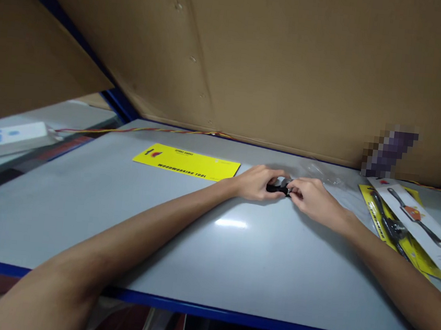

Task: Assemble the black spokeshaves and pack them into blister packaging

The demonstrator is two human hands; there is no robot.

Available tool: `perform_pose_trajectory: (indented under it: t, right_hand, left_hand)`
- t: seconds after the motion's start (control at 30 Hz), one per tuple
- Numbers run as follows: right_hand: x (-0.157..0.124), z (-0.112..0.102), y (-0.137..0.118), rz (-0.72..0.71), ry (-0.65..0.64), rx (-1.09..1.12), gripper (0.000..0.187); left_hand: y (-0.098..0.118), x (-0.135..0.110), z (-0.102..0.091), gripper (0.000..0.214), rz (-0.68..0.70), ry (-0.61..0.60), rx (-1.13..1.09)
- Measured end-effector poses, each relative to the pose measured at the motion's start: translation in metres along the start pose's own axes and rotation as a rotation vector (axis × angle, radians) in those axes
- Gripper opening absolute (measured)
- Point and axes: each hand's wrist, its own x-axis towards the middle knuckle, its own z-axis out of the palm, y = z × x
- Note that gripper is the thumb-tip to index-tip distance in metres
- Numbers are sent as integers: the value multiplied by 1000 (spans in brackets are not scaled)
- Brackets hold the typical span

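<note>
A small black tool, apparently a spokeshave (276,188), is held low over the grey table (203,257), mostly covered by fingers. My left hand (255,183) wraps its thumb and fingers round the body from the left. From the right, my right hand (314,198) pinches a small shiny part of it between thumb and fingertips; that part is too small to make out clearly. Left of the hands lies a yellow backing card (187,163) printed with "woodworking tool". Clear plastic film (322,173) lies crumpled behind the right hand.
At the right, a packaged spokeshave (396,229) lies on a yellow card, partly under a white printed sheet (421,223). Twisted wires (161,130) run along the foot of the cardboard wall (277,71). A white power strip (14,140) sits far left. A blue edge (189,309) borders the table.
</note>
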Motion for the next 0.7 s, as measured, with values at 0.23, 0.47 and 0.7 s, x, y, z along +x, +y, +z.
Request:
perform_pose_trajectory:
  t: [0.23, 0.47, 0.7]
  right_hand:
    - [2, -2, -16, -11, -28, -184, 26]
    - [1, -10, -4, -106, -68, -75, 23]
    - [6, -12, -4, -73, -58, -271, 18]
  left_hand:
    - [-1, 1, 2, 42, 28, 13, 31]
    - [1, 0, -1, 54, 12, 11, 17]
    - [2, 1, -1, 41, 9, 6, 25]
